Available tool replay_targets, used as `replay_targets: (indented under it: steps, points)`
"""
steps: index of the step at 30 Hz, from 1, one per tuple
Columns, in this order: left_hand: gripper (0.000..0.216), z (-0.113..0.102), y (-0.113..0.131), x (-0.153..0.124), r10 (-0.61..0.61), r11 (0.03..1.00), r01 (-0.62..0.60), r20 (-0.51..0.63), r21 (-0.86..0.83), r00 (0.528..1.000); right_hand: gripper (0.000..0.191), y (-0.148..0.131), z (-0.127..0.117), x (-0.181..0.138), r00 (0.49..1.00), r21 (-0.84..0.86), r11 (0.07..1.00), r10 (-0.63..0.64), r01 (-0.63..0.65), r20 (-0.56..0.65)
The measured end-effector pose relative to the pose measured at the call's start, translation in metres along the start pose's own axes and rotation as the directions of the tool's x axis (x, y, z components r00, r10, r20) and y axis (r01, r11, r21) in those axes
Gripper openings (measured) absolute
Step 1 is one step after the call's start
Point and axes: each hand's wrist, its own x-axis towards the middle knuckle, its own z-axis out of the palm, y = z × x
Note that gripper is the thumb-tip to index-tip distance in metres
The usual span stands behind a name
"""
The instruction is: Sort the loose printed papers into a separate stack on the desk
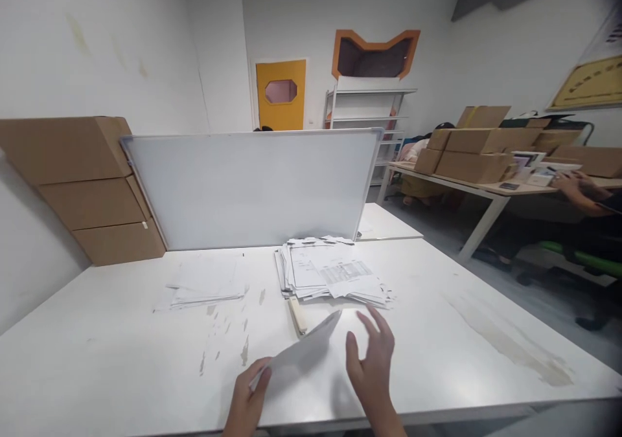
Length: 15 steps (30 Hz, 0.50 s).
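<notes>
My left hand (247, 395) pinches the near corner of a white sheet of paper (306, 349), lifting it off the white table (121, 359) so it tilts up toward the right. Beside the sheet's right edge my right hand (372, 359) hovers with fingers spread and nothing in it. Just beyond lies a messy stack of printed papers (330, 272). A cream ruler-like strip (297, 314) pokes out from under that stack. A thinner pile of blank sheets (207, 285) rests to the left.
A whiteboard (253, 188) stands upright across the table's far edge. Stacked cardboard boxes (87, 188) lean against the left wall. At the right, another table (486, 191) carries more boxes, and another person's hand (576, 184) rests there. A yellow door (280, 94) is at the back.
</notes>
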Motion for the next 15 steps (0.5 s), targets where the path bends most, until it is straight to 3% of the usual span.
replay_targets:
  steps: [1,3,5,6,10,15]
  points:
    - [0.051,-0.001,0.000,0.000,-0.042,0.999,0.042,-0.026,-0.014,0.999,0.045,0.009,0.003,-0.005,0.991,0.083,0.989,0.129,-0.126,-0.026]
    - [0.054,-0.003,0.003,0.000,-0.057,0.998,0.056,-0.043,-0.023,0.997,0.047,0.024,0.010,-0.017,0.940,0.293,0.894,0.309,-0.340,0.147]
    - [0.051,-0.003,0.007,-0.002,-0.027,0.999,0.026,-0.018,-0.027,0.999,0.040,0.032,0.017,-0.028,0.862,0.447,0.748,0.343,-0.491,0.373]
    - [0.050,-0.002,0.009,-0.003,-0.010,0.999,0.010,-0.014,-0.036,1.000,0.036,0.034,0.019,-0.033,0.837,0.493,0.688,0.344,-0.533,0.425]
    - [0.056,0.005,0.009,-0.003,-0.051,0.993,0.029,-0.184,-0.116,0.982,0.035,0.033,0.026,-0.046,0.838,0.592,0.597,0.328,-0.541,0.435]
    - [0.064,0.011,0.004,-0.002,-0.156,0.970,0.057,-0.426,-0.235,0.891,0.030,0.026,0.016,-0.049,0.787,0.531,0.582,0.416,-0.616,0.456]
